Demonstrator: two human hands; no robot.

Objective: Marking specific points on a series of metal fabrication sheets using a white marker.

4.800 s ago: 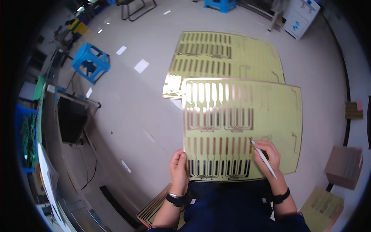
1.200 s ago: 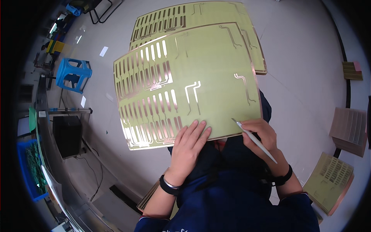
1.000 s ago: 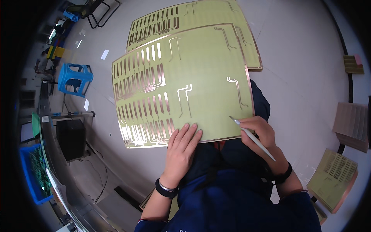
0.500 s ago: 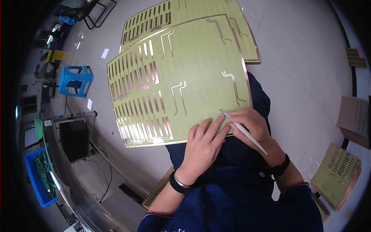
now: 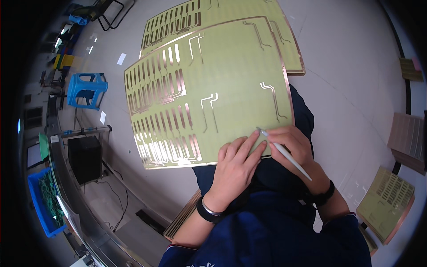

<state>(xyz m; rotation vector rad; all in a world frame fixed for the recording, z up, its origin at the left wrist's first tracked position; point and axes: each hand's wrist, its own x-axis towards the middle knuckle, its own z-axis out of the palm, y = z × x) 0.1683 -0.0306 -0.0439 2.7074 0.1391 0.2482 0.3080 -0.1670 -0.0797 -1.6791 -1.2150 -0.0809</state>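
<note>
A large yellow-green circuit board panel (image 5: pixel 240 62) with copper traces and a copper rim lies across my lap. My left hand (image 5: pixel 238 162) rests on its near edge, fingers spread and fingertips on the surface. In my right hand (image 5: pixel 293 142) is a slim craft knife (image 5: pixel 291 158) with a pale grey handle, pinched near the blade. The blade end points at the board just beside my left index fingertip; whether it touches the surface I cannot tell. Beneath and beyond this panel sits a similar board (image 5: pixel 287 49), partly covered.
At left stand a blue plastic stool (image 5: pixel 87 91), a black box (image 5: pixel 84 158) and a blue bin (image 5: pixel 38 213) of green tangled material. Stacked panels (image 5: pixel 387 200) lie at lower right, with brownish panels (image 5: pixel 407 140) above. A black-framed chair (image 5: pixel 113 18) is at far left.
The board and my hands have shifted very slightly to the right in view. My left hand still lies on the panel, and my right hand keeps the knife in the same pinch.
</note>
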